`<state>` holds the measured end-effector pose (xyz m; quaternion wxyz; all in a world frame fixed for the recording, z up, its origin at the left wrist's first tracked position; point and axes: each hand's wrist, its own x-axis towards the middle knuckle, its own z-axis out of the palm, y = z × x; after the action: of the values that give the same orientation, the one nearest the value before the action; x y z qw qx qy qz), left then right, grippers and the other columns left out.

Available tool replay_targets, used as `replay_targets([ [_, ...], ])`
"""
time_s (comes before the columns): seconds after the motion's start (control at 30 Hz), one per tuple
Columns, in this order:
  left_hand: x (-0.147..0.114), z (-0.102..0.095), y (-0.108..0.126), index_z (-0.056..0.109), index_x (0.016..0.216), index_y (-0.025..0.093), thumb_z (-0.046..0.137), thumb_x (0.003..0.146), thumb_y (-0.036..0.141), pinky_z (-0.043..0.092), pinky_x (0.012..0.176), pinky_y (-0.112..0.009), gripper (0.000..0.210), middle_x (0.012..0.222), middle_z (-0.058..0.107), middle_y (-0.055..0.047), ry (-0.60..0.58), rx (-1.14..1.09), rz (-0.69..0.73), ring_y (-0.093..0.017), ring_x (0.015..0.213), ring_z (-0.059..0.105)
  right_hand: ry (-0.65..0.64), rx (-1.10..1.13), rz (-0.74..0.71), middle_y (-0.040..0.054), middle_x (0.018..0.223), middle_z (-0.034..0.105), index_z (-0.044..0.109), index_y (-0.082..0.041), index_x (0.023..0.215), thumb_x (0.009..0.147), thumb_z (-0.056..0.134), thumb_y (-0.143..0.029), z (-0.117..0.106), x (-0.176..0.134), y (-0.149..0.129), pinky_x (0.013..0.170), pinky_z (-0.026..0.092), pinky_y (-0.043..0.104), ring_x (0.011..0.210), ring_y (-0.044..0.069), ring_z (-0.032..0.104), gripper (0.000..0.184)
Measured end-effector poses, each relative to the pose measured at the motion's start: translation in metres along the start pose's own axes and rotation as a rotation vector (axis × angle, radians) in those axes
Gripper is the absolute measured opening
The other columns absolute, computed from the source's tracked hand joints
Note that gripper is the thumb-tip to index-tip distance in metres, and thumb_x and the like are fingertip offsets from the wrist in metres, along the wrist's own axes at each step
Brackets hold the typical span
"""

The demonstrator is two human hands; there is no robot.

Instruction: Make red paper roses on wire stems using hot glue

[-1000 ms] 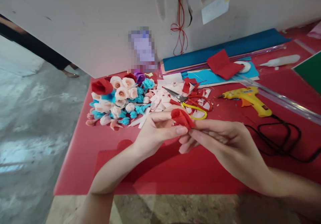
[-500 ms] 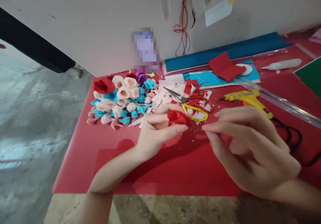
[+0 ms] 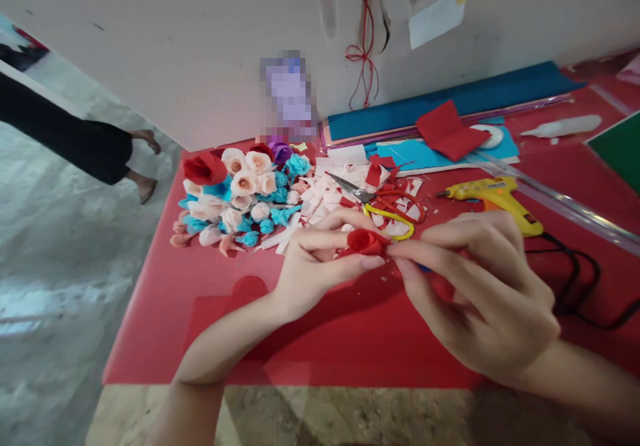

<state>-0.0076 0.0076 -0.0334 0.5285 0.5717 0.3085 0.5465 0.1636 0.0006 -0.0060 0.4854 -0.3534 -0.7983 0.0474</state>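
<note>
Between the thumb and fingers of my left hand [image 3: 313, 269] is a small red paper flower [image 3: 365, 241], its rolled petals facing up and to the left. My right hand [image 3: 480, 286] is closed in a pinch, its fingertips touching the flower's right end. Just behind the flower lie scissors [image 3: 373, 203] with yellow and red handles, resting on white and red paper scraps [image 3: 320, 193]. To the left of the scraps is a pile of finished paper flowers [image 3: 245, 183] in white, blue, red, pink and purple.
A yellow glue gun [image 3: 493, 196] with a black cord lies behind my right hand. Folded red paper [image 3: 453, 131], blue sheets [image 3: 440, 103] and a white bottle [image 3: 563, 126] lie along the wall. A phone [image 3: 290, 93] leans there, blurred. A person's legs [image 3: 75, 133] show at left.
My right hand has moved left to the flower and now touches it. The red flower has turned to show its spiral more. The person's legs at left have come further into view.
</note>
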Motion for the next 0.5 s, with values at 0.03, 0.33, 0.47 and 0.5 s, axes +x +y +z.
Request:
replay_targets([
  [0.03, -0.0001, 0.0001, -0.0006, 0.075, 0.086, 0.032, 0.072, 0.075, 0.017, 0.051, 0.080, -0.029, 0.019, 0.089, 0.066, 0.000, 0.005, 0.006, 0.006, -0.014, 0.087, 0.060, -0.005, 0.011, 0.001, 0.0028, 0.073, 0.058, 0.063, -0.018, 0.087, 0.076, 0.062, -0.005, -0.0002, -0.0001, 0.0002, 0.061, 0.038, 0.033, 0.065, 0.014, 0.048, 0.017],
  [0.33, -0.0027, 0.0018, -0.0036, 0.074, 0.080, 0.029, 0.072, 0.075, 0.023, 0.051, 0.077, -0.024, 0.008, 0.088, 0.065, 0.002, 0.118, -0.115, -0.056, -0.010, 0.082, 0.060, -0.098, 0.306, 0.172, -0.0003, 0.070, 0.056, 0.066, -0.019, 0.097, 0.080, 0.055, 0.001, -0.0058, 0.0036, -0.0009, 0.061, 0.043, 0.030, 0.068, 0.012, 0.052, 0.028],
  [0.47, -0.0023, 0.0028, -0.0035, 0.072, 0.076, 0.027, 0.074, 0.072, 0.029, 0.052, 0.069, -0.026, 0.005, 0.085, 0.065, 0.001, 0.152, -0.120, -0.108, -0.012, 0.076, 0.060, -0.098, 0.368, 0.220, 0.0001, 0.074, 0.057, 0.065, -0.019, 0.099, 0.081, 0.052, 0.000, -0.0084, 0.0033, -0.0010, 0.063, 0.045, 0.029, 0.071, 0.012, 0.053, 0.030],
  [0.5, -0.0022, 0.0031, -0.0033, 0.072, 0.075, 0.026, 0.075, 0.071, 0.030, 0.052, 0.070, -0.027, 0.006, 0.082, 0.065, 0.001, 0.147, -0.122, -0.117, -0.013, 0.076, 0.060, -0.105, 0.379, 0.230, 0.0001, 0.075, 0.057, 0.065, -0.019, 0.099, 0.082, 0.052, 0.000, -0.0084, 0.0031, -0.0010, 0.063, 0.045, 0.029, 0.071, 0.012, 0.053, 0.029],
])
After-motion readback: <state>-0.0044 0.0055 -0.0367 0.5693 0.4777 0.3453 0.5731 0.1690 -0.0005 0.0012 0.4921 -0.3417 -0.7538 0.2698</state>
